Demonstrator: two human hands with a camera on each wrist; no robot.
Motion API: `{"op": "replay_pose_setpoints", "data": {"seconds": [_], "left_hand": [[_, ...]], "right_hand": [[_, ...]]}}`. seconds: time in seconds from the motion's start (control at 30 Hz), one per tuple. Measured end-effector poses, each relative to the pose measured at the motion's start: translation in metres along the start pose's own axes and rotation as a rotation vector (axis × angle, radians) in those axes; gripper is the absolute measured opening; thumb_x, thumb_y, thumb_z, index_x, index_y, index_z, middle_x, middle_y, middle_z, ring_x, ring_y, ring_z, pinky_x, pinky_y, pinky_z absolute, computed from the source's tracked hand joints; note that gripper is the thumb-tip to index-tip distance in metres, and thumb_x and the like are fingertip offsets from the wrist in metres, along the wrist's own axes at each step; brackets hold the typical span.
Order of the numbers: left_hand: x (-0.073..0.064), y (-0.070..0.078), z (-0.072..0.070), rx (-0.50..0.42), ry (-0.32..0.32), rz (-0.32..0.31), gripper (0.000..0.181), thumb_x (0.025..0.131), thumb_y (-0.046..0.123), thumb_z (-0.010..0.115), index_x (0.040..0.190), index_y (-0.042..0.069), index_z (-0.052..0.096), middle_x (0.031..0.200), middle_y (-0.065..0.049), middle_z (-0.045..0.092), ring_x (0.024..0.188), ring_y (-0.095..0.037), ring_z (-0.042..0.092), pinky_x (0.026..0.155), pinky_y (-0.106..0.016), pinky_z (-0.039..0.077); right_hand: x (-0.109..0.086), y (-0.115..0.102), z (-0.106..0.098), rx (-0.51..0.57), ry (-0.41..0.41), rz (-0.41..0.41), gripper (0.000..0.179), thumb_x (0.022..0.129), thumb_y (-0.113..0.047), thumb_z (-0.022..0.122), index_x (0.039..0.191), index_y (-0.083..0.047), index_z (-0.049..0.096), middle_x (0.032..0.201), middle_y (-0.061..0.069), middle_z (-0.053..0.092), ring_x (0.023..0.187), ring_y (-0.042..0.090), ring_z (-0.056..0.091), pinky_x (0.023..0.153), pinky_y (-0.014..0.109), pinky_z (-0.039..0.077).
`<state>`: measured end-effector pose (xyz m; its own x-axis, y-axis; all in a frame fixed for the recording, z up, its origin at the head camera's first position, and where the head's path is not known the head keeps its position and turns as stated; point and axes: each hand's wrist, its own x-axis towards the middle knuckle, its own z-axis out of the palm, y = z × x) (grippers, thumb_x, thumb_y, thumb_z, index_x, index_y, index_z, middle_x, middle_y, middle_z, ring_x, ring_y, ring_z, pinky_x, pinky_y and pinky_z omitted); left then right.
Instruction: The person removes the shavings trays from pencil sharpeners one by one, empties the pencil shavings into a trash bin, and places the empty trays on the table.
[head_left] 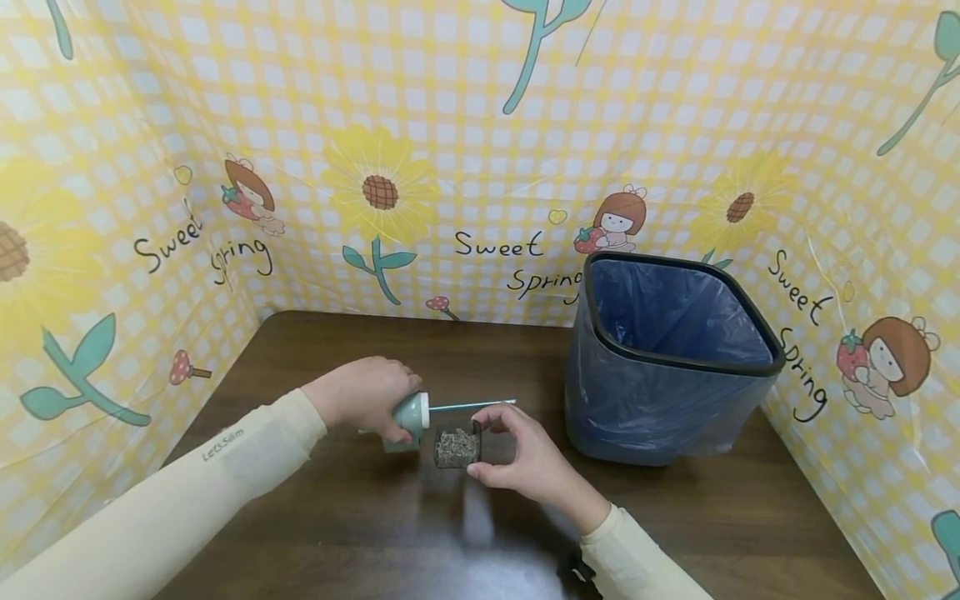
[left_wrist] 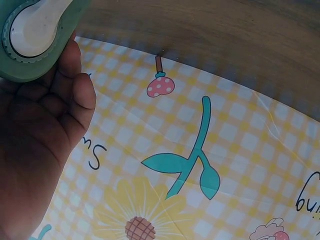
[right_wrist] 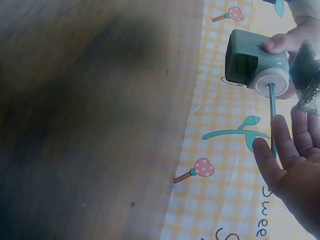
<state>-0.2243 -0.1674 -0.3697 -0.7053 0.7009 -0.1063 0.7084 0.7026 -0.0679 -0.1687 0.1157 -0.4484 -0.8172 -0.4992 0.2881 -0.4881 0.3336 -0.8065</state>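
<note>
My left hand (head_left: 363, 396) grips a green crank pencil sharpener (head_left: 411, 412) above the table. A thin blue pencil (head_left: 468, 406) sticks out of its white front collar (right_wrist: 274, 81). In the left wrist view the white crank handle (left_wrist: 35, 27) shows on its green back. The right wrist view shows a dark opening in the body. My right hand (head_left: 532, 458) pinches a small clear shavings container (head_left: 456, 447) between thumb and fingers, just right of the sharpener. Greyish shavings fill much of it. The pencil passes behind the right fingers in the head view.
A blue trash bin (head_left: 573, 400) with a black rim and clear liner stands to the right of my right hand. The brown wooden table (head_left: 337, 533) meets a yellow checked printed sheet (head_left: 480, 167) at the back and sides. Small dark specks (right_wrist: 133, 204) lie on the tabletop.
</note>
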Motion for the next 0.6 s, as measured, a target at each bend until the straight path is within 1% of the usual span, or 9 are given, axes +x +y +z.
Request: {"op": "replay_pose_setpoints", "data": {"seconds": [0.07, 0.3, 0.47, 0.6], "left_hand": [[-0.0009, 0.0006, 0.0011, -0.006, 0.001, 0.003, 0.060, 0.072, 0.057, 0.085, 0.106, 0.010, 0.068, 0.090, 0.005, 0.067, 0.079, -0.011, 0.061, 0.075, -0.032, 0.055], [-0.0011, 0.0007, 0.0050, 0.027, -0.017, 0.003, 0.063, 0.073, 0.058, 0.085, 0.109, 0.009, 0.069, 0.093, 0.003, 0.070, 0.083, -0.013, 0.064, 0.081, -0.035, 0.056], [-0.0015, 0.0000, 0.0072, 0.025, -0.026, -0.006, 0.063, 0.074, 0.057, 0.085, 0.110, 0.009, 0.069, 0.094, 0.002, 0.070, 0.084, -0.013, 0.064, 0.083, -0.036, 0.056], [-0.0011, 0.0003, 0.0091, 0.024, -0.023, -0.001, 0.062, 0.073, 0.057, 0.085, 0.109, 0.009, 0.069, 0.094, 0.003, 0.070, 0.084, -0.013, 0.064, 0.083, -0.036, 0.056]], "right_hand": [[-0.0001, 0.0002, 0.0004, -0.002, 0.001, -0.002, 0.053, 0.077, -0.022, 0.088, 0.124, -0.017, 0.062, 0.120, -0.008, 0.064, 0.118, 0.022, 0.060, 0.104, 0.042, 0.049], [0.0006, 0.0013, 0.0008, -0.001, 0.009, -0.029, 0.052, 0.077, -0.022, 0.088, 0.122, -0.020, 0.062, 0.120, -0.013, 0.063, 0.115, 0.011, 0.058, 0.102, 0.039, 0.050], [0.0004, 0.0009, 0.0010, 0.004, 0.006, -0.022, 0.052, 0.077, -0.022, 0.088, 0.122, -0.020, 0.062, 0.121, -0.013, 0.063, 0.116, 0.011, 0.058, 0.103, 0.045, 0.049], [0.0002, 0.0006, 0.0013, 0.004, 0.007, -0.018, 0.052, 0.078, -0.022, 0.088, 0.122, -0.019, 0.062, 0.121, -0.013, 0.063, 0.116, 0.015, 0.059, 0.103, 0.047, 0.048]]}}
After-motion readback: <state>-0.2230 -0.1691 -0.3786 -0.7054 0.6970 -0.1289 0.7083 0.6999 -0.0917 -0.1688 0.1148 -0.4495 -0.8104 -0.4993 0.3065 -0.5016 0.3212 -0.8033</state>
